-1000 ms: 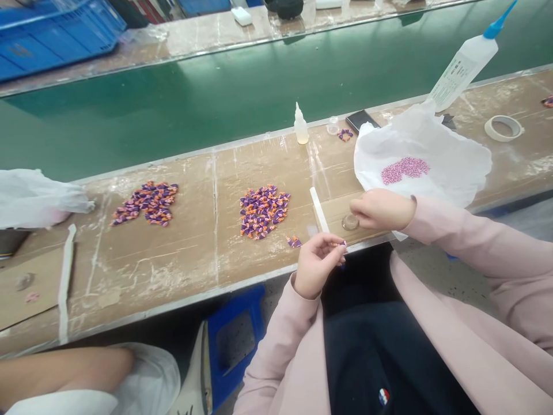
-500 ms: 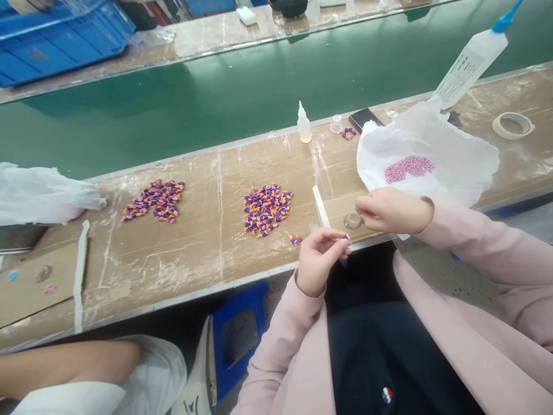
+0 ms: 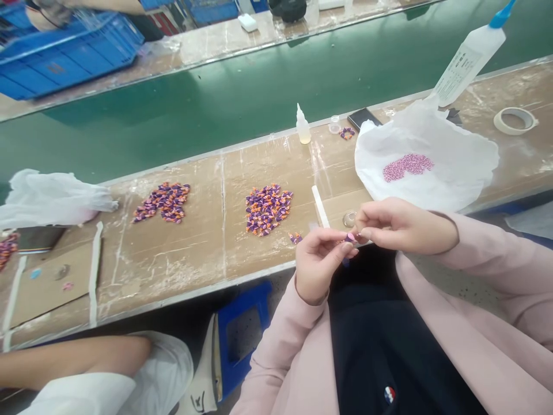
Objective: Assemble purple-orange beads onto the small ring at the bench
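Between thumb and fingers, my left hand pinches a small purple, pink and orange piece near the table's front edge. My right hand is closed in a pinch against that piece; whatever its fingertips hold is too small to make out. Just behind the right fingertips sits a small round dish, partly covered by the hand. A white strip lies behind my left hand. A few similar pieces rest left of it, close to a larger pile of purple and orange pieces.
White paper holds tiny pink bits at right. Behind are a small dropper bottle, a phone, a large bottle and a tape roll. Another pile lies left. Another person's arm is at lower left.
My right hand has moved down and left from beside the round dish to the piece in my left hand, and its fingertips now meet it. The left hand stays nearly in place.
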Demonstrator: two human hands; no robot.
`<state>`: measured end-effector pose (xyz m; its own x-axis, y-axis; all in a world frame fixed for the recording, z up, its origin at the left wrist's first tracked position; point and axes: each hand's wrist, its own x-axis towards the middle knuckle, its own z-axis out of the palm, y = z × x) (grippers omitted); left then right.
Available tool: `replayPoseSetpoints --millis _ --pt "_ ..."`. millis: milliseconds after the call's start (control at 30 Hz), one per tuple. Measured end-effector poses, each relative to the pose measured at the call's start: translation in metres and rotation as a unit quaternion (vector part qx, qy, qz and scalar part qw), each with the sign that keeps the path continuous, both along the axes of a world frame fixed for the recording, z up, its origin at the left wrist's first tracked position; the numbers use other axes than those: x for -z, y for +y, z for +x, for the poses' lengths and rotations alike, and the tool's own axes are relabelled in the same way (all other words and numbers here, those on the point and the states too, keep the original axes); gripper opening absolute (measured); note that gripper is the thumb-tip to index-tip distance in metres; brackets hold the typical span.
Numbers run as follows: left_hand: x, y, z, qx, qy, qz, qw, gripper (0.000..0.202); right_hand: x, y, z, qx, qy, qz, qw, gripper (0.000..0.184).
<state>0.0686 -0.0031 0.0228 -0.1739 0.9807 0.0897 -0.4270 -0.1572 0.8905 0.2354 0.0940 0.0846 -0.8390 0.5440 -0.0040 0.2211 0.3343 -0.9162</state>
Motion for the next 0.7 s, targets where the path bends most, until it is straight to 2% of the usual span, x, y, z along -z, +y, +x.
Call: replayPoseSetpoints --millis 200,367,700 --pt "0.000 -0.001 0.003 -0.001 0.005 0.026 1.000 0.011 -0.003 -0.003 -0.001 -0.005 0.015 0.032 0.999 0.009" --pt "0.001 -0.002 0.003 -0.011 0.034 0.004 0.999 0.016 -0.005 -0.004 0.000 -0.004 0.023 0.034 0.999 0.006" --pt "-0.002 -0.004 0.006 -0.008 0.019 0.021 1.000 0.010 -0.013 -0.004 -0.001 -0.008 0.001 0.087 0.996 0.009"
